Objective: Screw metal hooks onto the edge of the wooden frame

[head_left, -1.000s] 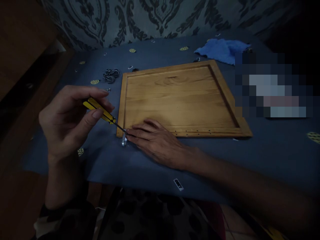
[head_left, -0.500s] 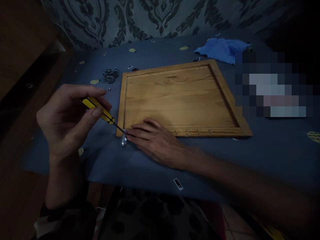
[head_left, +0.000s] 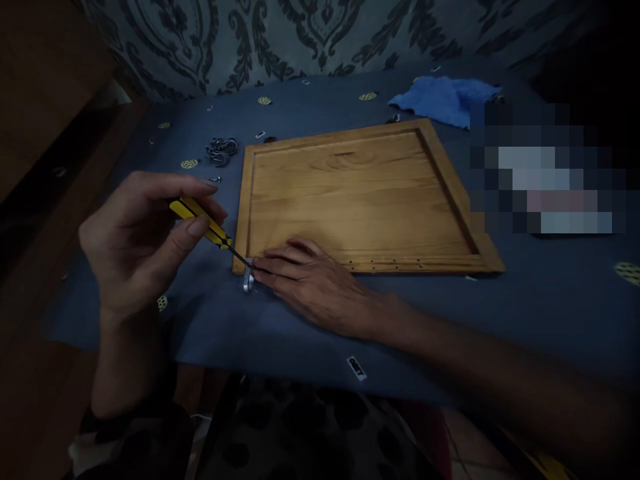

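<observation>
A wooden board (head_left: pixel 360 193) with a raised rim lies on a blue cloth (head_left: pixel 280 320). My left hand (head_left: pixel 145 240) pinches a small yellow-handled screwdriver (head_left: pixel 205 225), its dark tip against a silver metal hook (head_left: pixel 248 277) at the board's near left corner. My right hand (head_left: pixel 310 280) lies low on the cloth and the board's edge, fingers stretched together, fingertips pressing on the hook beside the screwdriver tip. A row of small holes runs along the board's near rim.
A pile of several metal hooks (head_left: pixel 221 149) and a loose screw (head_left: pixel 215 179) lie left of the board. A crumpled blue rag (head_left: pixel 440 99) sits at the back right. A patterned wall stands behind. The cloth's near edge hangs over my lap.
My left hand and the screwdriver handle shifted slightly, down and right compared with half a second ago, as if twisting. My right hand and the hook stayed put.
</observation>
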A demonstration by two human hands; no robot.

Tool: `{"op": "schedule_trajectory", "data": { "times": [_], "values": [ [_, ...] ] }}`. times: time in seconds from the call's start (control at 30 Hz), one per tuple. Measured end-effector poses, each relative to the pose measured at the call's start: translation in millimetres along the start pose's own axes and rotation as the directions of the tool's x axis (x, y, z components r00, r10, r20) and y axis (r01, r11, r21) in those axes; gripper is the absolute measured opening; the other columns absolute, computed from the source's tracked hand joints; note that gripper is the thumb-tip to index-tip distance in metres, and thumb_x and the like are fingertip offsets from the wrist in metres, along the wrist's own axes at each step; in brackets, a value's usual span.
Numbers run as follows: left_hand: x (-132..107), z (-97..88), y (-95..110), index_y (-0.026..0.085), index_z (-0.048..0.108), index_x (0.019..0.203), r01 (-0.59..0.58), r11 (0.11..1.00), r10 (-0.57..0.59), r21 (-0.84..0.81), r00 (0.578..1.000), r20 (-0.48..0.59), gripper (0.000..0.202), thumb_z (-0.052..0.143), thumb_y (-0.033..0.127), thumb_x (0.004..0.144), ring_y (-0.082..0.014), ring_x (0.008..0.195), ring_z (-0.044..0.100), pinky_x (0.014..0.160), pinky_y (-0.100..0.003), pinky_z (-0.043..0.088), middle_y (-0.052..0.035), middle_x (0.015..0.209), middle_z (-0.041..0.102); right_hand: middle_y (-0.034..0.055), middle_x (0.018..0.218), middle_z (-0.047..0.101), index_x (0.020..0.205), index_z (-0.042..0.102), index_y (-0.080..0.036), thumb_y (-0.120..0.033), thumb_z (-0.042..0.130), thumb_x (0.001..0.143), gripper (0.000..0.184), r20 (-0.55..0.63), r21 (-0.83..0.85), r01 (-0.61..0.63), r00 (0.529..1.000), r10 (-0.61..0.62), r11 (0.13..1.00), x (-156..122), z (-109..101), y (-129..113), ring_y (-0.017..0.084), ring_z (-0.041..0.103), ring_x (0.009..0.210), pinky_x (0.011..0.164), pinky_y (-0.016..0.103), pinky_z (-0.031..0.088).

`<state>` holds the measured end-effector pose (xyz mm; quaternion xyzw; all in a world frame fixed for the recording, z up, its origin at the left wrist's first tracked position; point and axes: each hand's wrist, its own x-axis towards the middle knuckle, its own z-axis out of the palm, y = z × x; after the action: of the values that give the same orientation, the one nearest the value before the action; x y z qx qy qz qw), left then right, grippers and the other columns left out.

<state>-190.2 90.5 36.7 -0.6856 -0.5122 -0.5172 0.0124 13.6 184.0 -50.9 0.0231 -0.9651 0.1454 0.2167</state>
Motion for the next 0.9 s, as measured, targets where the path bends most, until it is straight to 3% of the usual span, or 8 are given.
{"op": "schedule_trajectory", "data": {
  "times": [0.37,0.9],
  "values": [
    [1.4,1.2,-1.6,0.033,0.074,0.11,-0.034,0.999,0.035,0.024,0.999,-0.035,0.037,0.077,0.015,0.078,-0.0215,0.07,0.069,0.054,-0.039,0.061,-0.002,0.084,0.071,0.007,0.14,0.062,0.136,0.057,-0.018,-0.019,0.041,0.105,0.035,0.026,0.017,-0.027,0.999,0.027,0.999,-0.7,-1.9,-1.5,0.023,0.053,0.13,0.109,0.046,0.037],
    [2.7,0.4,-0.9,0.037,0.072,0.113,-0.026,0.996,0.027,0.081,1.0,-0.012,0.041,0.077,0.016,0.078,-0.0206,0.074,0.069,0.057,-0.037,0.061,-0.0002,0.086,0.072,0.0076,0.14,0.062,0.135,0.058,-0.016,-0.018,0.044,0.104,0.034,0.014,0.008,-0.01,1.0,0.01,1.0,-1.0,-0.4,-0.4,0.023,0.053,0.129,0.108,0.045,0.037]
  ]
}}
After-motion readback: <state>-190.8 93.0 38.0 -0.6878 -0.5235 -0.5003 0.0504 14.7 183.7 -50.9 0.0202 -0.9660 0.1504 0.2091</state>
